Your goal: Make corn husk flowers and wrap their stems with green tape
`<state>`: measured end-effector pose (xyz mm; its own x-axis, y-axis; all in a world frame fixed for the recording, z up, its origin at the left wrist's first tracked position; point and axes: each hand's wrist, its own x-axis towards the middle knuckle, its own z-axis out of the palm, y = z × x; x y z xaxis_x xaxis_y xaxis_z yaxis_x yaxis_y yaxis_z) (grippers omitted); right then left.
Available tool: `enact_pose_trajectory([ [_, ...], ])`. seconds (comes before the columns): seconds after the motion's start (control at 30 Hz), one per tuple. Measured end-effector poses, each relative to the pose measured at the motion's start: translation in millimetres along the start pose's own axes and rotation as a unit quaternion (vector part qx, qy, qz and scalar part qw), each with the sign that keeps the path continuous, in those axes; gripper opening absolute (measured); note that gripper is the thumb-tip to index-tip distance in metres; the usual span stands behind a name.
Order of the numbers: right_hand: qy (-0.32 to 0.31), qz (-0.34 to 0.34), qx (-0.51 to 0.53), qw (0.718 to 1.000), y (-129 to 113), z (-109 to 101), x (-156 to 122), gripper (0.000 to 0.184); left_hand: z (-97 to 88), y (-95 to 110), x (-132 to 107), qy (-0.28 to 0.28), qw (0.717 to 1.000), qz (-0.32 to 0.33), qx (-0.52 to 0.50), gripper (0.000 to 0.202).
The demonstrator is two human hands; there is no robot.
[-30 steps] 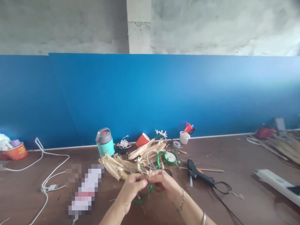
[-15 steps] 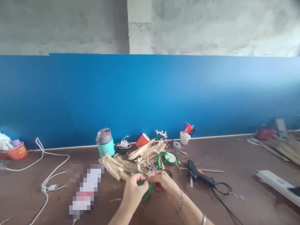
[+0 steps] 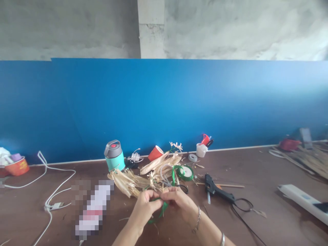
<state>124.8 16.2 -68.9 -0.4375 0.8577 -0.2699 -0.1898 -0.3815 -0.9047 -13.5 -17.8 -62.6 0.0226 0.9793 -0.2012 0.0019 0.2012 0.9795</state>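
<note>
My left hand (image 3: pixel 145 207) and my right hand (image 3: pixel 180 202) meet above the table, their thumbs and fingertips pinched together. A length of green ribbon (image 3: pixel 163 209) is held at the fingertips and hangs in a loop beneath them. Whatever small piece lies inside the pinch is hidden by the fingers. Just beyond the hands lie pale dried husks (image 3: pixel 125 181) and a small pale husk-like flower (image 3: pixel 151 181). A spool of green ribbon (image 3: pixel 185 173) rests behind my right hand, with black-handled scissors (image 3: pixel 183 188) partly showing nearby.
To the right lie a black glue gun (image 3: pixel 217 189) and a white tool-like device (image 3: pixel 302 201). At the back stand a turquoise flask (image 3: pixel 115 160), a tipped orange cup (image 3: pixel 155 153) and a white cup (image 3: pixel 201 150). White cables (image 3: pixel 48 191) run over the left side.
The green ribbon below my hands has shifted; more of it now hangs from the fingertips. My left hand has turned slightly. The things on the table stay put.
</note>
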Motion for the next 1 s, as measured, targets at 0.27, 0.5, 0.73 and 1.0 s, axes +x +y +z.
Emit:
enact_pose_trajectory([
  [0.27, -0.092, 0.001, 0.073, 0.993, -7.5, -0.5, -8.4, 0.027, -3.4, 16.5, -8.9, -0.052, 0.991, -0.024, -0.118, 0.022],
  [0.5, -0.088, -0.022, 0.091, 0.992, -2.7, 1.0, -7.2, 0.026, -6.8, 15.6, -8.1, -0.055, 0.988, -0.025, -0.143, 0.023],
  [0.73, 0.020, -0.034, -0.011, 0.999, 0.4, 2.0, -1.1, 0.028, -2.2, 7.1, -2.7, -0.013, 0.998, 0.025, -0.056, 0.016],
  [1.0, 0.077, -0.066, -0.051, 0.994, 9.9, 1.3, 12.5, 0.026, 1.7, -3.9, 2.4, 0.092, 0.980, 0.133, 0.113, 0.018],
])
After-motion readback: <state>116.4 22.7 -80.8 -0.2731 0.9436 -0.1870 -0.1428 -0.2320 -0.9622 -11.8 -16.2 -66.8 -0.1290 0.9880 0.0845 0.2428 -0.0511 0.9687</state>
